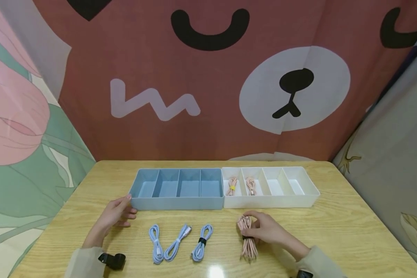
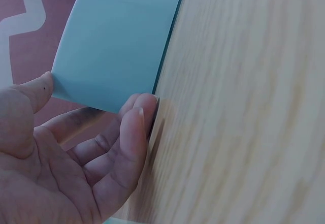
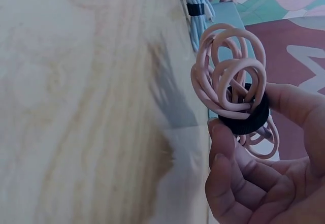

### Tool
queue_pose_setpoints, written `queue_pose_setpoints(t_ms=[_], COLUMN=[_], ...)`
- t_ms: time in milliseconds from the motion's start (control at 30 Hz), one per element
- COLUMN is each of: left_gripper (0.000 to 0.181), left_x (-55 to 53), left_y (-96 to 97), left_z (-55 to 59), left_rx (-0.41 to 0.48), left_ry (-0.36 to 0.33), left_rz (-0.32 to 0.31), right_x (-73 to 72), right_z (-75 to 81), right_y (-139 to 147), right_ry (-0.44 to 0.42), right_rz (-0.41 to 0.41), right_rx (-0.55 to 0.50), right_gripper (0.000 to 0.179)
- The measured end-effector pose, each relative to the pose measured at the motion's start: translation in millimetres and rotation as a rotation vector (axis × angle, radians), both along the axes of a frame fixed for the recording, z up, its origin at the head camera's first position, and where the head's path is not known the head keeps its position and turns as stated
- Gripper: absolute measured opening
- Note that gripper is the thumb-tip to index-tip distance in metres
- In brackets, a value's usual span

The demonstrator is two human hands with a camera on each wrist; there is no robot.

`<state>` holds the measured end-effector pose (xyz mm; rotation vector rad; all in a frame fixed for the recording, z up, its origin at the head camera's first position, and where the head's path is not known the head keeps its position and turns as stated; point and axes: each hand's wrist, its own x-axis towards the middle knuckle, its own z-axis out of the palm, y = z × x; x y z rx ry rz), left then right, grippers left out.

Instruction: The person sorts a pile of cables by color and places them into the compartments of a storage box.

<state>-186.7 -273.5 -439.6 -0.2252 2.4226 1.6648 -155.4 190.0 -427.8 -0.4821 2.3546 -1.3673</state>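
My right hand (image 1: 265,228) pinches a coiled pink cable bundle (image 1: 249,253) near its black strap, over the table in front of the white box. Its loops (image 3: 236,71) stand above the strap in the right wrist view. My left hand (image 1: 116,213) holds the left front corner of the blue divided box (image 1: 177,204), thumb at the top rim and curled fingertips by its lower edge (image 2: 137,99). To the blue box's right stands the white divided box (image 1: 271,201). Its two left compartments each hold a pink cable, one with a yellow tie (image 1: 232,188), the other (image 1: 251,186) coiled beside it.
Three coiled blue cables lie on the wooden table (image 1: 333,239) between my hands: a left one (image 1: 156,245), a middle one (image 1: 177,243) and one with a black strap (image 1: 202,243). Behind the table hangs a printed curtain (image 1: 208,131), with more fabric at both sides.
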Motion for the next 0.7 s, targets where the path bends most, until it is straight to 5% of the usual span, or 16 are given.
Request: queue_pose_setpoints(t_ms=[700], left_gripper=[0.070], left_x=[-0.2], left_y=[0.9], left_z=[2.3], left_rx=[-0.011], left_ry=[0.001], left_rz=[-0.009], right_x=[-15.9], right_z=[37.6], right_y=[24], right_ry=[0.055], right_rz=[-0.029], right_rx=[0.012], right_gripper=[0.064])
